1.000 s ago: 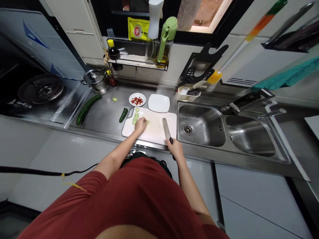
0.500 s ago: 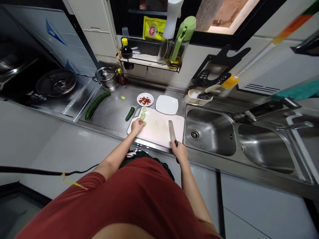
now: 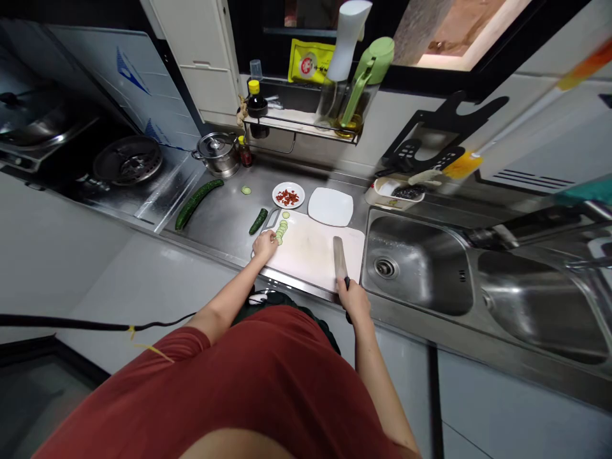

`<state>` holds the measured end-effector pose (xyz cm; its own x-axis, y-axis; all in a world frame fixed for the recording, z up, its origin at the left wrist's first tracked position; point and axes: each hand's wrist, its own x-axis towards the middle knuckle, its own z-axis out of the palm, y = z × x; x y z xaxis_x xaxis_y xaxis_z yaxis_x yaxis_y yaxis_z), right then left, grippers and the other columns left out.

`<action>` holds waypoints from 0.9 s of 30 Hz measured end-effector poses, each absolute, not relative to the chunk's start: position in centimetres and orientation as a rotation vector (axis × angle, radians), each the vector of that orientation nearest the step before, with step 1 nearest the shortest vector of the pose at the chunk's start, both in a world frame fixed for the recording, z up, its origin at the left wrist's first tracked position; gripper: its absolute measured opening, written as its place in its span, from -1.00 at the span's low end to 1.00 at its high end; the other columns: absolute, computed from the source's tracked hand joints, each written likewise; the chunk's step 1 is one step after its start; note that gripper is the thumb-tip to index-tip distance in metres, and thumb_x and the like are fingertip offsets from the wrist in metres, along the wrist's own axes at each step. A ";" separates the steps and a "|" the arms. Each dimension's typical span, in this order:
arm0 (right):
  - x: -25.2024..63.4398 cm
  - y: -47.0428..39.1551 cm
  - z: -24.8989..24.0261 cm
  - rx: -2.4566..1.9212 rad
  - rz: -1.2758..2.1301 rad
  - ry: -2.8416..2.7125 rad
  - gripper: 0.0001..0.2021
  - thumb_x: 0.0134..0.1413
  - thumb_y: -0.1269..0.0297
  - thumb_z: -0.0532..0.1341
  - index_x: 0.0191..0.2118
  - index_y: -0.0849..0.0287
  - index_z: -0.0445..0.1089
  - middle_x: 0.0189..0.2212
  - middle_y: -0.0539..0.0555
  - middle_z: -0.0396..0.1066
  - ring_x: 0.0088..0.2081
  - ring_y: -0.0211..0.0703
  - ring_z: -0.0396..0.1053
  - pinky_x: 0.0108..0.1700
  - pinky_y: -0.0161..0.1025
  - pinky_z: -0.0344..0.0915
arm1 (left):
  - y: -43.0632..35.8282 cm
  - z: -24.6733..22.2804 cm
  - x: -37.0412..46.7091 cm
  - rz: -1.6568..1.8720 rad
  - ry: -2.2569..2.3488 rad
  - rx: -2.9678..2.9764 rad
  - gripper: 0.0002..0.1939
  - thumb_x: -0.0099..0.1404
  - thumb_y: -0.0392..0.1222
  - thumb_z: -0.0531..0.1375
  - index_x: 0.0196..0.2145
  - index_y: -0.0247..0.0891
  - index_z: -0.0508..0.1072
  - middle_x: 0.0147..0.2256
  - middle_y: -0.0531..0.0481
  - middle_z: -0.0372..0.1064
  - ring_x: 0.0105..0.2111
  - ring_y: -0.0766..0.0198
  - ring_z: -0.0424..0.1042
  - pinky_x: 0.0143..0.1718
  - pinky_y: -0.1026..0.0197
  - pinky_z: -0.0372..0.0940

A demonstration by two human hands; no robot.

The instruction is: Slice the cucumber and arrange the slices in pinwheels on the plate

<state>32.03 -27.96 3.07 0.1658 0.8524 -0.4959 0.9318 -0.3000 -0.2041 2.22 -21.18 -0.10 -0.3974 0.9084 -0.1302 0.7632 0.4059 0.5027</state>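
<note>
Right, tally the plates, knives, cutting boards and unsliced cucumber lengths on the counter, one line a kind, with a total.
Plates: 2 (round plate, squarish plate)
Knives: 1 (knife)
Cutting boards: 1 (cutting board)
Cucumber lengths: 2 (long cucumber, short cucumber piece)
Total: 6

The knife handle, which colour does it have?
Black: the head view shows the knife handle partly covered by the right hand.

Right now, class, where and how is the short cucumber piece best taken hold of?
The short cucumber piece is probably best gripped around its middle, from above, by the nearby left hand, across its narrow width: it lies lengthwise beside the cutting board, slim and uncovered on top.
</note>
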 end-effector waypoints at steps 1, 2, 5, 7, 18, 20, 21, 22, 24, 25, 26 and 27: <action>31.9 -27.9 3.1 2.278 -0.809 1.749 -0.44 0.32 -0.05 -0.14 0.03 0.30 0.37 -0.08 0.34 0.44 -0.01 0.12 0.40 -0.09 -0.13 0.28 | -21.1 -0.1 2.2 0.534 2.283 1.447 -0.81 0.20 -0.24 0.18 -0.21 -0.09 0.47 -0.22 0.02 0.48 -0.21 0.19 0.43 -0.21 0.22 0.24; 31.8 -27.8 3.2 2.274 -0.806 1.739 -0.44 0.32 -0.04 -0.14 0.03 0.30 0.37 -0.07 0.35 0.44 -0.01 0.13 0.40 -0.08 -0.11 0.28 | -20.9 0.0 2.3 0.554 2.281 1.458 -0.80 0.21 -0.25 0.18 -0.18 -0.09 0.47 -0.21 0.01 0.47 -0.19 0.19 0.43 -0.19 0.23 0.24; 31.3 -27.7 3.5 2.259 -0.791 1.730 -0.46 0.33 -0.02 -0.15 0.03 0.29 0.37 -0.07 0.37 0.43 0.00 0.14 0.39 -0.06 -0.06 0.28 | -19.7 0.3 2.4 0.603 2.271 1.469 -0.79 0.24 -0.24 0.16 -0.16 -0.12 0.47 -0.20 -0.02 0.46 -0.16 0.19 0.42 -0.14 0.23 0.24; 31.1 -27.7 3.6 2.254 -0.783 1.730 -0.47 0.33 0.00 -0.15 0.03 0.29 0.36 -0.07 0.38 0.43 0.00 0.13 0.40 -0.06 -0.05 0.28 | -18.3 0.4 2.5 0.621 2.276 1.469 -0.78 0.26 -0.23 0.14 -0.14 -0.15 0.48 -0.18 -0.04 0.45 -0.15 0.20 0.42 -0.10 0.23 0.24; 30.5 -27.6 3.9 2.267 -0.814 1.688 -0.48 0.34 0.00 -0.15 0.04 0.29 0.34 -0.05 0.37 0.42 0.02 0.12 0.39 -0.05 -0.07 0.27 | -10.9 -0.1 3.0 0.461 2.276 1.584 -0.69 0.28 -0.18 0.12 -0.05 -0.26 0.47 -0.04 -0.28 0.36 -0.02 -0.02 0.36 -0.03 0.06 0.24; 30.4 -27.5 3.9 2.266 -0.814 1.681 -0.48 0.34 0.00 -0.15 0.04 0.28 0.34 -0.05 0.37 0.42 0.02 0.11 0.39 -0.04 -0.08 0.27 | -10.5 0.0 3.1 0.395 2.281 1.605 -0.70 0.28 -0.18 0.12 -0.07 -0.27 0.48 -0.04 -0.29 0.35 -0.02 -0.03 0.35 -0.04 0.06 0.24; 30.3 -27.5 3.9 2.265 -0.809 1.680 -0.48 0.34 0.00 -0.15 0.04 0.28 0.34 -0.06 0.36 0.42 0.01 0.10 0.39 -0.04 -0.09 0.27 | -10.3 0.1 3.2 0.373 2.283 1.618 -0.72 0.27 -0.19 0.12 -0.08 -0.27 0.48 -0.04 -0.28 0.34 -0.01 -0.02 0.35 -0.04 0.07 0.24; 30.3 -27.5 3.9 2.265 -0.802 1.683 -0.48 0.34 0.00 -0.15 0.04 0.28 0.34 -0.06 0.36 0.43 0.01 0.10 0.39 -0.04 -0.09 0.27 | -10.2 0.1 3.2 0.363 2.284 1.628 -0.73 0.27 -0.19 0.13 -0.09 -0.26 0.48 -0.03 -0.28 0.34 -0.01 -0.02 0.34 -0.04 0.07 0.24; 30.3 -27.5 3.8 2.264 -0.790 1.689 -0.48 0.34 0.00 -0.15 0.03 0.28 0.35 -0.07 0.35 0.43 0.00 0.10 0.40 -0.05 -0.10 0.27 | -10.1 0.2 3.3 0.370 2.291 1.631 -0.74 0.25 -0.21 0.15 -0.10 -0.24 0.47 -0.03 -0.27 0.34 -0.01 0.00 0.34 -0.04 0.08 0.24; 30.3 -27.5 3.8 2.265 -0.787 1.692 -0.48 0.34 0.00 -0.15 0.03 0.28 0.35 -0.08 0.34 0.44 -0.01 0.10 0.40 -0.05 -0.10 0.28 | -10.0 0.3 3.3 0.382 2.293 1.621 -0.74 0.24 -0.21 0.16 -0.10 -0.23 0.46 -0.03 -0.26 0.34 -0.01 0.00 0.34 -0.05 0.08 0.24; 30.2 -27.5 3.7 2.268 -0.785 1.695 -0.48 0.34 0.00 -0.15 0.02 0.28 0.35 -0.08 0.34 0.44 -0.01 0.09 0.41 -0.05 -0.10 0.28 | -9.9 0.3 3.2 0.399 2.292 1.605 -0.74 0.23 -0.21 0.17 -0.10 -0.21 0.45 -0.04 -0.24 0.36 -0.02 0.01 0.35 -0.06 0.08 0.24; 30.2 -27.5 3.7 2.272 -0.785 1.697 -0.48 0.34 0.00 -0.15 0.02 0.28 0.35 -0.08 0.33 0.44 -0.02 0.09 0.41 -0.06 -0.11 0.28 | -9.8 0.3 3.2 0.418 2.287 1.582 -0.75 0.23 -0.20 0.17 -0.12 -0.20 0.45 -0.05 -0.22 0.37 -0.04 0.02 0.36 -0.08 0.09 0.24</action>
<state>30.21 -27.51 3.70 0.2007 0.8291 -0.5218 0.9345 -0.3218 -0.1520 3.23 -9.84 0.35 -0.3304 0.9385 -0.1000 0.8424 0.3410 0.4173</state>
